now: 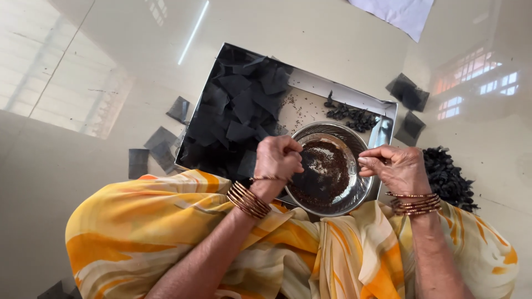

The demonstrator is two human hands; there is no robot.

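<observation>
Draped yellow, orange and cream fabric [310, 249] fills the near foreground, smooth and printed in broad swirls, and two forearms with stacked copper-coloured bangles [247, 200] reach out from it. Just beyond sits a round steel bowl [363, 185], shiny and shallow, holding a layer of fine dark brown seeds [324, 174]. Over its near rim the left hand [279, 158] is closed, fingers pinched together above the seeds; what it grips is too small to tell. At the bowl's other side the right hand [396, 168] has its fingertips drawn together on a small dark piece, held just above the rim. Both hands are close but apart. The bowl rests in a rectangular steel tray [338, 88], whose far half is heaped with thin black squares [238, 105], matte and slightly crumpled, while the bare metal carries scattered seeds and a small cluster of wrinkled black pods [352, 115]. A larger heap of black pods [446, 177] lies on the glossy pale floor [111, 66] beside the right wrist. Several loose dark squares [160, 145] lie on the floor around the tray, and a white sheet [399, 14] lies at the far edge.
</observation>
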